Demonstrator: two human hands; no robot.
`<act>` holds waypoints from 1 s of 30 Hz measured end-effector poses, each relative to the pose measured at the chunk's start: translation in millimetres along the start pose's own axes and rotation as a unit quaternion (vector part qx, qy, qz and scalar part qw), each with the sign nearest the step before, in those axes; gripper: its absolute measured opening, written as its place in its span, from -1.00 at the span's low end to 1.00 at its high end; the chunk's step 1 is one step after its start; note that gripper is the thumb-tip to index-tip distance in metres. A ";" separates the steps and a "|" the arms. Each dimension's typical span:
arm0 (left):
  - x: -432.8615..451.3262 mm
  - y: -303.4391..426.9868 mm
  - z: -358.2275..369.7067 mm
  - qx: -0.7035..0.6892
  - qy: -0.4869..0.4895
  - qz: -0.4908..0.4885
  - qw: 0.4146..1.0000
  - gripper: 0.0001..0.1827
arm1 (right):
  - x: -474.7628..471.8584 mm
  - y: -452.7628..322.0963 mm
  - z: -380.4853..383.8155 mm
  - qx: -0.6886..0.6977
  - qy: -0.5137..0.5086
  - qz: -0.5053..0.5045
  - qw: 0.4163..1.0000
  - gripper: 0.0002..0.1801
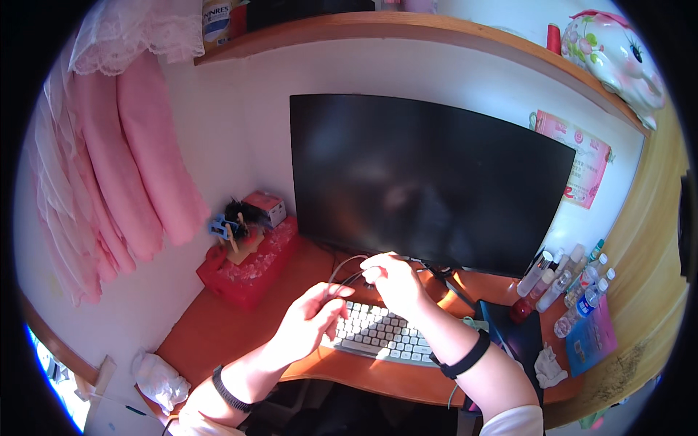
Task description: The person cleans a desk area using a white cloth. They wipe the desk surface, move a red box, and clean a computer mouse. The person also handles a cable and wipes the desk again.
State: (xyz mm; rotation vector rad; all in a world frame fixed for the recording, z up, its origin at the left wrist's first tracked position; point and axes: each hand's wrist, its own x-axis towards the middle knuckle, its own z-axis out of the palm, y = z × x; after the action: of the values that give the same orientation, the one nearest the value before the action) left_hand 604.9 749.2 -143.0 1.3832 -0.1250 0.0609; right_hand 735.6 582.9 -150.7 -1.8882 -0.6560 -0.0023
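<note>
A thin grey cable (343,265) loops between my two hands above the desk. My left hand (311,319) pinches one part of it, thumb and fingers closed together. Further up and to the right, my right hand (393,282) grips another part of the loop. Below both hands lies a white computer keyboard (381,335), partly covered by my right forearm and lit by patches of sunlight. Behind them stands a large monitor (420,180) with a dark screen. Where the cable's ends go, I cannot tell.
A red box (245,272) with small items on top sits at the desk's left. Several bottles (572,283) stand at the right, near a dark mouse pad (515,327) and a crumpled tissue (549,368). A white plastic bag (159,379) lies at the left front corner.
</note>
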 end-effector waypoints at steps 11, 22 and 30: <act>-92.6 44.9 -60.7 0.286 0.140 0.221 0.922 -0.60 | -144.7 31.3 -255.3 -0.406 -0.025 0.146 0.902 -0.92; -136.4 58.8 -46.8 0.587 0.293 0.263 0.707 -0.95 | -307.6 136.2 -276.2 -0.410 0.175 0.326 0.834 -0.46; -160.7 79.7 -71.5 0.561 0.312 0.248 0.726 -0.96 | -127.8 17.2 -154.1 0.310 0.041 0.109 0.944 -0.40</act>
State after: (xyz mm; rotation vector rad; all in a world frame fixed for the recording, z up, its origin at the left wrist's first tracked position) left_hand 440.0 839.2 -98.2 2.4199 0.1541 1.2271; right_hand 680.6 390.0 -139.9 -1.3284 -0.3303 0.2409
